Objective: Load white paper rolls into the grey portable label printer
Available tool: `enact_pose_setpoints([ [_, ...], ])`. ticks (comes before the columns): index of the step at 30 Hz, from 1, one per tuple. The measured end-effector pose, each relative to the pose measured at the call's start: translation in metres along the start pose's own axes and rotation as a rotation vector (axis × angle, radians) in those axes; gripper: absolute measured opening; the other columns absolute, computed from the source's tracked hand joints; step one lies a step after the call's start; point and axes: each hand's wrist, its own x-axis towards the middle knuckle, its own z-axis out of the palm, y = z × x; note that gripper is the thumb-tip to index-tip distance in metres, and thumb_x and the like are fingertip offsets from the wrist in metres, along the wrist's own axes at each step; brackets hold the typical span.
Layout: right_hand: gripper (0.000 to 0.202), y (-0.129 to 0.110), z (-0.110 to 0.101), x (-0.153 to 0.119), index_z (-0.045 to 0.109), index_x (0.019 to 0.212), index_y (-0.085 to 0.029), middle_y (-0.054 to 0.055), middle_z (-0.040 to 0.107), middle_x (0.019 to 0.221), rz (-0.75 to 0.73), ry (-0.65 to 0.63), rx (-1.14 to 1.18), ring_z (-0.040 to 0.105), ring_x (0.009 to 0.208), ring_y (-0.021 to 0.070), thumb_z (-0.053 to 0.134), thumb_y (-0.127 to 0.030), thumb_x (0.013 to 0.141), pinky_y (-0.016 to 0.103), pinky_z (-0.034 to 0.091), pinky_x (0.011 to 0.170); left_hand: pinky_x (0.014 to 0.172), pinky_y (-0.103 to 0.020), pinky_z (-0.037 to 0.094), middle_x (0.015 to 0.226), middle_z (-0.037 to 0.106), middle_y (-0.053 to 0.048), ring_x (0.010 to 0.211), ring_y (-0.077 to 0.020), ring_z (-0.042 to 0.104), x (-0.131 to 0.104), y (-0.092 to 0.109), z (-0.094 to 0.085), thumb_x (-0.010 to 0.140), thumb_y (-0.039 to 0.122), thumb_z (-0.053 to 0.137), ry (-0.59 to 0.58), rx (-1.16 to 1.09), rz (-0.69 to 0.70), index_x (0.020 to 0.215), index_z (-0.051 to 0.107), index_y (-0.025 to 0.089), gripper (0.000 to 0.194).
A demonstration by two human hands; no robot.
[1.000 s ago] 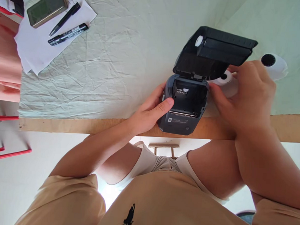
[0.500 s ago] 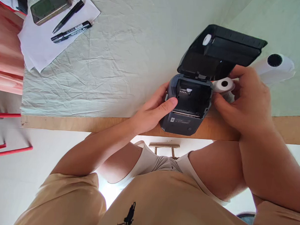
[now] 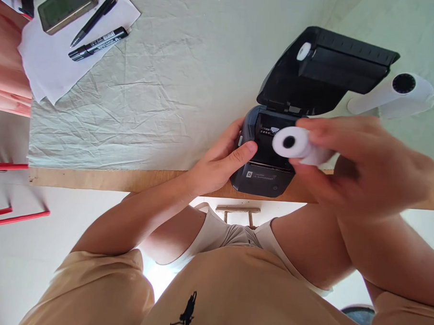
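Note:
A small dark printer (image 3: 261,179) sits at the table's front edge, its black lid (image 3: 325,74) raised and its compartment exposed. My left hand (image 3: 220,165) grips the printer's left side, with the thumb over the rim of the compartment. Between the thumb and fingers of my right hand (image 3: 364,159) is a small white paper roll (image 3: 299,144) with a dark core. The roll hangs over the right part of the compartment and hides some of it. Motion blurs my right hand slightly.
A larger white roll (image 3: 394,96) lies on the cloth-covered table (image 3: 177,84) right of the lid. At the back left, white papers (image 3: 50,74) hold a black pen (image 3: 93,20), a marker (image 3: 98,43) and a dark-screened device (image 3: 67,7).
My right hand has lifted the small roll from beside the printer and brought it left, over the open compartment. My left hand keeps its grip. The view has shifted slightly.

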Motion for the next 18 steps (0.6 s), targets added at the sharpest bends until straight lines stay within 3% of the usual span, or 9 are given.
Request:
enact_pose_setpoints([
  [4,0.027,-0.006,0.025,0.011,0.084,0.132,-0.032,0.0,0.1,0.127,-0.208,0.103,-0.186,0.098,0.103,0.0262,0.09,-0.016,0.111,0.048,0.077,0.085,0.156,-0.056,0.056,0.184,0.079,-0.013,0.184,-0.0459,0.065,0.001,-0.001,-0.003,0.106,0.084,0.096,-0.022,0.014,0.008,0.17,0.074,0.026,0.089],
  [9,0.031,-0.003,0.029,0.016,0.071,0.11,-0.031,-0.005,0.099,0.126,-0.239,0.047,-0.239,0.096,0.108,0.0253,0.085,-0.003,0.108,0.045,0.067,0.082,0.156,-0.058,0.055,0.184,0.079,-0.013,0.183,-0.046,0.066,0.001,-0.001,-0.003,0.104,0.085,0.096,-0.022,0.044,0.015,0.171,0.075,0.026,0.092],
  [12,0.03,0.0,0.023,0.018,0.072,0.111,-0.032,-0.006,0.095,0.115,-0.281,0.003,-0.189,0.093,0.106,0.0234,0.086,-0.005,0.11,0.045,0.07,0.089,0.157,-0.058,0.055,0.181,0.08,-0.013,0.181,-0.0434,0.068,0.001,-0.002,-0.004,0.109,0.083,0.093,-0.024,0.044,0.04,0.169,0.075,0.026,0.085],
  [15,0.029,-0.001,0.017,0.018,0.074,0.11,-0.032,-0.007,0.091,0.103,-0.355,-0.037,-0.135,0.091,0.103,0.0221,0.09,-0.009,0.11,0.043,0.067,0.084,0.154,-0.058,0.057,0.178,0.082,-0.013,0.179,-0.0424,0.071,0.002,-0.005,-0.006,0.11,0.084,0.09,-0.04,0.034,0.057,0.167,0.075,0.028,0.081],
  [18,0.022,-0.004,0.016,0.013,0.076,0.115,-0.032,-0.005,0.092,0.104,-0.371,-0.122,-0.105,0.091,0.11,0.0231,0.094,-0.018,0.113,0.044,0.063,0.084,0.147,-0.059,0.064,0.177,0.081,-0.013,0.174,-0.0443,0.074,0.003,-0.008,-0.011,0.101,0.087,0.099,-0.068,0.065,0.07,0.169,0.072,0.029,0.093],
])
